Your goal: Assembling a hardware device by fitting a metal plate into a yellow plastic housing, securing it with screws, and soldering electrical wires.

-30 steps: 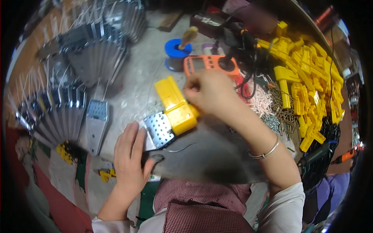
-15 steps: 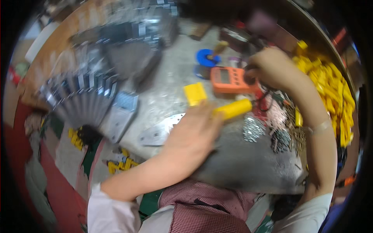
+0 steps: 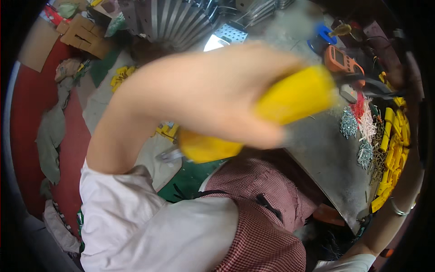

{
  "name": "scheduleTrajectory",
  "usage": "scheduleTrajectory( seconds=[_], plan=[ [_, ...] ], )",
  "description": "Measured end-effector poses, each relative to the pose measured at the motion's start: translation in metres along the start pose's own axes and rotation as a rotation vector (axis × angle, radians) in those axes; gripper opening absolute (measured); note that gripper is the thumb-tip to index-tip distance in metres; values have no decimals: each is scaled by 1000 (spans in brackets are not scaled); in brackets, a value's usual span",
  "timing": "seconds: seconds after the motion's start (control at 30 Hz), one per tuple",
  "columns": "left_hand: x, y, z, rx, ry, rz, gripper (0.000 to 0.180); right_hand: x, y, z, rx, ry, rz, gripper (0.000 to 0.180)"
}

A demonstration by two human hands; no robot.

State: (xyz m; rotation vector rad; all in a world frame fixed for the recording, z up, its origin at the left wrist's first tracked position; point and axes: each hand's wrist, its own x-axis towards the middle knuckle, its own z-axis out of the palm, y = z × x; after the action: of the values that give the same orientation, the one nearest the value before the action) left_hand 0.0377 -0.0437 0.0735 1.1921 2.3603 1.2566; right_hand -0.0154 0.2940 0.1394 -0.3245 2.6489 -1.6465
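My left hand [image 3: 213, 90] is raised close to the camera, blurred, its fingers closed round a yellow plastic piece [image 3: 297, 95]. A rounded yellow part [image 3: 208, 147] with a short metal end [image 3: 171, 155] shows below the same hand; whether it belongs to the same piece I cannot tell. My right forearm [image 3: 385, 226], with a bangle at the wrist, runs up the right rim, where the hand is dark and its fingers are unclear. Near there lie an orange handheld meter [image 3: 337, 56] with a screen and a black strap-like thing [image 3: 369, 85].
On the grey metal table [image 3: 312, 149] are piles of silver screws [image 3: 348, 123], pink pieces [image 3: 366, 124] and yellow plastic parts [image 3: 394, 154]. A blue spool [image 3: 322, 36], fanned metal plates [image 3: 174, 20] and a perforated plate [image 3: 230, 32] stand farther back. Yellow parts [image 3: 121, 77] lie at left, below table level.
My left hand has risen off the table toward the camera with the yellow piece. My right hand has moved from the meter toward the right rim. The view has turned left and down.
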Motion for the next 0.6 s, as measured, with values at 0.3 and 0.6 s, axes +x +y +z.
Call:
scheduleTrajectory(
  seconds=[0.3, 0.6],
  plan=[
    [-242, -143, 64, -646, 101, -947, 20, -70, 25, 79, -308, -309, -20, 50],
    [-342, -312, 174, 602, -137, -1198, 38, -110, 32, 93, -203, -358, -3, 54]
  ],
)
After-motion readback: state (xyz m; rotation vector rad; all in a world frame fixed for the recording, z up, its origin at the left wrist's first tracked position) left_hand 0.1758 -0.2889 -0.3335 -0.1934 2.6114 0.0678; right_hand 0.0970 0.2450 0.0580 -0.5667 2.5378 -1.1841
